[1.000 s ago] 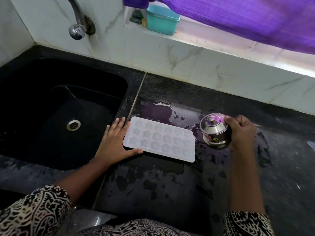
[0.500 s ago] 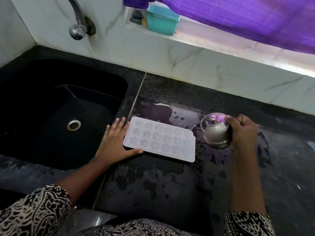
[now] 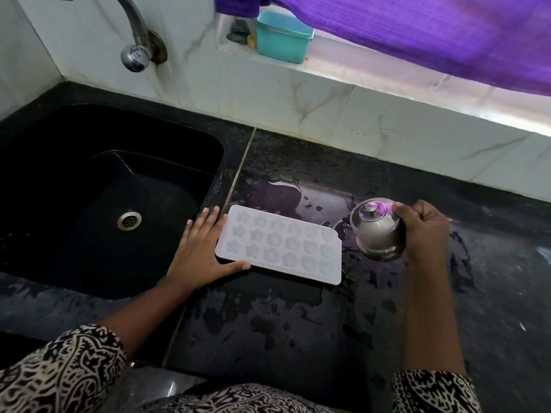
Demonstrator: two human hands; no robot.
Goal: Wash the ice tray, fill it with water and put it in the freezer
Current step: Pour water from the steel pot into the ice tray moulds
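A white ice tray (image 3: pixel 280 244) with star and flower moulds lies flat on the wet black counter (image 3: pixel 268 329), just right of the sink. My left hand (image 3: pixel 202 248) lies flat against the tray's left end, fingers straight and thumb along its near edge. My right hand (image 3: pixel 423 231) grips a small round steel pot (image 3: pixel 377 231), tilted on its side just off the tray's right end. Whether water is in the moulds cannot be told.
A black sink (image 3: pixel 98 189) with a round drain (image 3: pixel 128 219) fills the left side, under a chrome tap (image 3: pixel 135 56). A puddle (image 3: pixel 277 195) lies behind the tray. A teal box (image 3: pixel 283 37) sits on the white ledge below a purple curtain (image 3: pixel 417 34).
The steel pot in my right hand has shifted slightly up and tilted a little more. My left hand and the tray have stayed in place.
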